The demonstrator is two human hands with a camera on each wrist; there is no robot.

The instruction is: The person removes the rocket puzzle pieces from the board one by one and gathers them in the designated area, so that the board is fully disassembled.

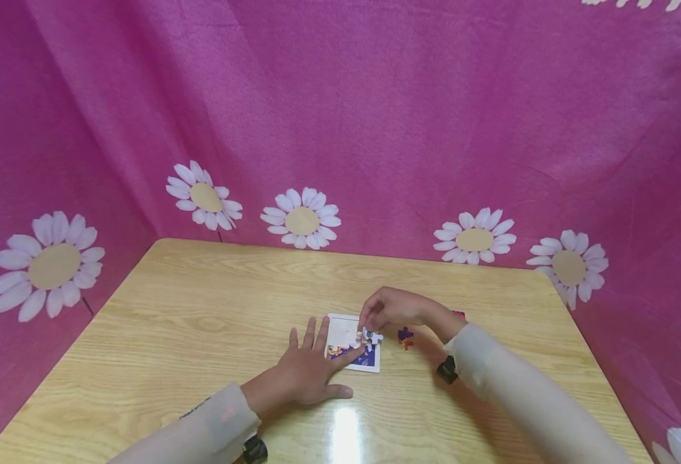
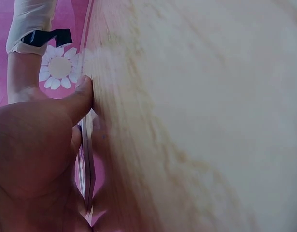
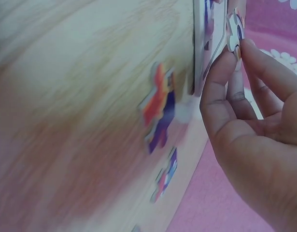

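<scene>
A small white-framed puzzle tray lies mid-table, its near part filled with purple and orange picture pieces and its far part bare white. My right hand pinches a jigsaw piece between thumb and fingertips, over the tray's right side. My left hand lies with fingers spread at the tray's left and near edge, one finger reaching across the filled pieces. Seen from the left wrist, the palm is beside the tray's thin edge. The held piece partly covers the tray in the head view.
A purple and orange jigsaw piece lies on the wooden table right of the tray. Another loose piece shows behind the right wrist. Pink cloth with daisies hangs around the table's back and sides.
</scene>
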